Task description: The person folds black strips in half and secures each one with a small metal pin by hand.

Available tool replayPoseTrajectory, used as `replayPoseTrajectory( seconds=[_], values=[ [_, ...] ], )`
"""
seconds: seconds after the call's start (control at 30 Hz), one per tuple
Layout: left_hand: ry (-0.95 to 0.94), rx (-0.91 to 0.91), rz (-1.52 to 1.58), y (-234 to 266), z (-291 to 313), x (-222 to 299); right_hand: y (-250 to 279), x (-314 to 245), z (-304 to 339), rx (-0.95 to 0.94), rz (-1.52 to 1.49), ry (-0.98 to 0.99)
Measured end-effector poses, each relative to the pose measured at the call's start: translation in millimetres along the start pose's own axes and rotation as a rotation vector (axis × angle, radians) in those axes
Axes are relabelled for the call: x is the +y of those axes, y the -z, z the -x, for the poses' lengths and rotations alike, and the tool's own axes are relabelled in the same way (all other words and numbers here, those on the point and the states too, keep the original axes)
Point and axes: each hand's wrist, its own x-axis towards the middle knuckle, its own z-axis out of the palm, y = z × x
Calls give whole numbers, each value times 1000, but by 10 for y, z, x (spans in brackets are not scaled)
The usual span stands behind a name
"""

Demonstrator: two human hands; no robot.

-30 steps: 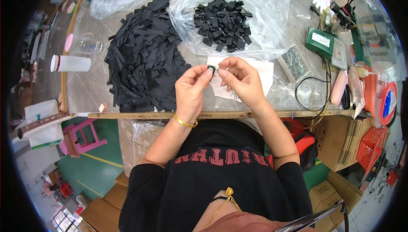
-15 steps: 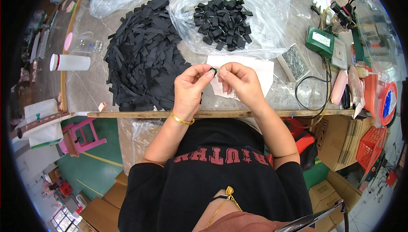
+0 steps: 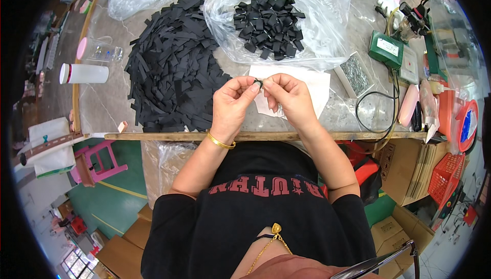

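Note:
A small black strip [image 3: 259, 83], bent over into a loop, is pinched between thumb and forefinger of my left hand [image 3: 232, 100]. My right hand [image 3: 290, 97] meets it from the other side, thumb and forefinger closed at its edge. Whether a tiny metal piece is also in those fingers is hidden. Both hands hover over a white sheet [image 3: 313, 85] near the table's front edge. To the left lies a large heap of flat black strips [image 3: 174, 64]. Beyond the sheet, a pile of folded black pieces [image 3: 268, 26] rests on a clear plastic bag [image 3: 325, 33].
An open box of small metal pieces [image 3: 354, 77] stands right of the sheet. Farther right are a green box [image 3: 385, 49], a looping black cable [image 3: 356, 110] and an orange-red container [image 3: 450, 110]. A white bottle [image 3: 87, 74] and a clear jar [image 3: 97, 52] lie at left.
My left hand has shifted slightly right, closer to my right hand. The black strip's loop now sits right at the right fingertips.

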Motion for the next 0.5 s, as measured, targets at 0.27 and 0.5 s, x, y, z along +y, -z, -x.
replayPoseTrajectory(
  seconds=[0.27, 0.5],
  values=[
    [147, -15, 318, 44, -27, -15, 2, 38, 9, 35, -107, 39],
    [225, -27, 417, 23, -8, -15, 9, 209, 2, -33, -243, 36]
  ],
)
